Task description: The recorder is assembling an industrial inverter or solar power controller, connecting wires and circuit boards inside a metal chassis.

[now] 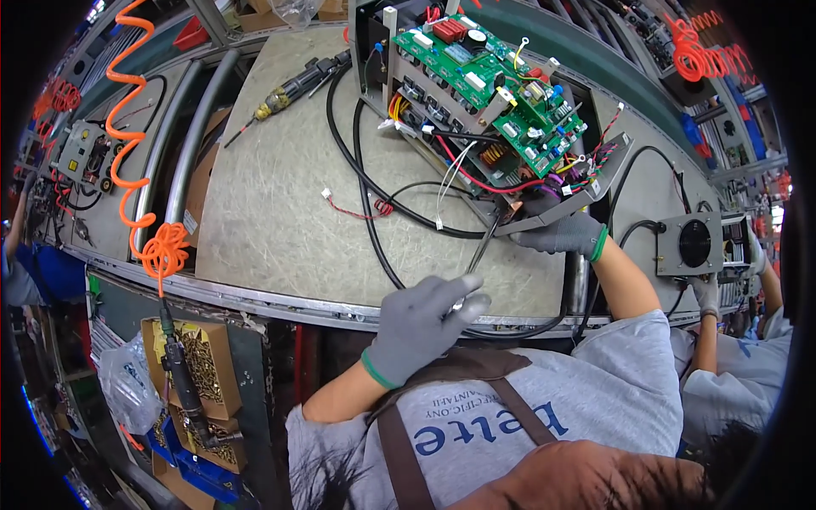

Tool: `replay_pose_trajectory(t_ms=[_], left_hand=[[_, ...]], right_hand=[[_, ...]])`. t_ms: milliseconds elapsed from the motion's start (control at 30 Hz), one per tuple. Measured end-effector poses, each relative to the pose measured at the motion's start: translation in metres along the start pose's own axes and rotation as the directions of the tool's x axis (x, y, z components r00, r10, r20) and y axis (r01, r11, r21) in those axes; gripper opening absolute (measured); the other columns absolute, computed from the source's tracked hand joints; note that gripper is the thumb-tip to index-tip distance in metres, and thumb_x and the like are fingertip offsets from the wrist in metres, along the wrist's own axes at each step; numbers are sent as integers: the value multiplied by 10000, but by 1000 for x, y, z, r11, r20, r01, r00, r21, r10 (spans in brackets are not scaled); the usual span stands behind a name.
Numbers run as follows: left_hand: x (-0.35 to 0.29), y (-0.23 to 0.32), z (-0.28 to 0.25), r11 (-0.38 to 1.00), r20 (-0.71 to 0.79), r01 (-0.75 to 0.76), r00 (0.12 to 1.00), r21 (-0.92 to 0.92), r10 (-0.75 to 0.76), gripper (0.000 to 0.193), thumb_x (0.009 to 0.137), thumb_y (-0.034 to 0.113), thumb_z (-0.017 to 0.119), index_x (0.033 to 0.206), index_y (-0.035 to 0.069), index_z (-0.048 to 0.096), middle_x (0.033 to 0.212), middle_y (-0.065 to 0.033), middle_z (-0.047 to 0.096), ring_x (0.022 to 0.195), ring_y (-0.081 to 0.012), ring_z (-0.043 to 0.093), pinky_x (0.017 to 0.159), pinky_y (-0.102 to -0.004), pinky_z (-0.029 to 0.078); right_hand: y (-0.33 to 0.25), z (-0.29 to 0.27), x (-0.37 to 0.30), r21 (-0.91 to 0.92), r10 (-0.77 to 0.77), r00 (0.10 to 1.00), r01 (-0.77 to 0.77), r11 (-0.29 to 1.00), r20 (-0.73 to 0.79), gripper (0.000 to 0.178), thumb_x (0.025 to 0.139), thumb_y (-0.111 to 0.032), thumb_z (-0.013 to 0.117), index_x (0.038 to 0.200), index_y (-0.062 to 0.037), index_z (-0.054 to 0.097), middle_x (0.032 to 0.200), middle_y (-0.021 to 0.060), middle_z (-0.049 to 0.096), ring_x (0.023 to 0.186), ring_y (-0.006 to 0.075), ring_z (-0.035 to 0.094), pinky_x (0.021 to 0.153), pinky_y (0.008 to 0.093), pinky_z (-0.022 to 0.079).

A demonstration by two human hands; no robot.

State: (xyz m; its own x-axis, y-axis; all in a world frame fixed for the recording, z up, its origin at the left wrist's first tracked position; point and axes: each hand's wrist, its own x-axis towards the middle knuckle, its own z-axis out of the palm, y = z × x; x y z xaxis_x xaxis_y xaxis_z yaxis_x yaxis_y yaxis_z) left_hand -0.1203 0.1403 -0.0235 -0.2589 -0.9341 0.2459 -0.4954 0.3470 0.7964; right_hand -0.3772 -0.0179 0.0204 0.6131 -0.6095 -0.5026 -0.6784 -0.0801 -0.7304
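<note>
On the grey work mat [280, 212], we see the gloved left hand [422, 327] pinching slim tweezers [481, 246] aimed at the green circuit board assembly [489, 98], while the gloved right hand [559, 231] grips its metal frame's lower corner.
</note>
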Motion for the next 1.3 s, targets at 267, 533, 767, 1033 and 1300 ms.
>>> replay_pose_trajectory(t_ms=[267, 533, 767, 1033, 1300], left_hand=[[9, 9, 3, 1000, -179, 1, 984, -2, -2, 243, 885, 224, 637, 1016, 24, 682, 815, -135, 679, 696, -199, 658, 638, -318, 503], [6, -7, 1, 948, 45, 227, 969, 221, -243, 277, 904, 289, 610, 1048, 68, 693, 778, -135, 666, 642, -197, 647, 597, -320, 488], [11, -5, -1, 965, 2, 246, 969, 94, -247, 305, 918, 349, 571, 1065, 111, 693, 796, -139, 665, 691, -289, 650, 588, -369, 505], [13, 0, 0, 965, 86, 230, 967, 125, -241, 325, 916, 322, 551, 1121, 90, 648, 760, -134, 630, 629, -323, 617, 575, -411, 493], [10, -4, 2, 962, 146, 264, 957, -71, -252, 315, 906, 203, 556, 1144, 7, 624, 899, -192, 654, 815, -325, 652, 723, -372, 506]], right_hand=[[3, 2, -1, -73, 44, 998, -48, 996, -48, 301, 828, -267, 576, 1087, -116, 609, 637, -28, 530, 461, 70, 484, 415, 239, 402], [3, 2, -1, 1, 176, 984, -176, 984, -20, 292, 819, -255, 602, 1071, -109, 628, 691, -6, 574, 487, 78, 509, 425, 237, 416], [7, 0, 1, -228, -44, 999, 38, 973, -20, 297, 819, -244, 611, 1069, -86, 623, 778, 14, 607, 614, 119, 564, 531, 273, 476], [6, -1, 4, -315, -137, 990, 125, 941, -15, 352, 801, -268, 611, 1082, -57, 621, 978, 115, 609, 917, 238, 592, 815, 361, 470], [-1, 1, 1, -264, -43, 998, 31, 964, -39, 334, 790, -272, 604, 1024, -34, 605, 910, 144, 609, 841, 289, 598, 755, 394, 485]])
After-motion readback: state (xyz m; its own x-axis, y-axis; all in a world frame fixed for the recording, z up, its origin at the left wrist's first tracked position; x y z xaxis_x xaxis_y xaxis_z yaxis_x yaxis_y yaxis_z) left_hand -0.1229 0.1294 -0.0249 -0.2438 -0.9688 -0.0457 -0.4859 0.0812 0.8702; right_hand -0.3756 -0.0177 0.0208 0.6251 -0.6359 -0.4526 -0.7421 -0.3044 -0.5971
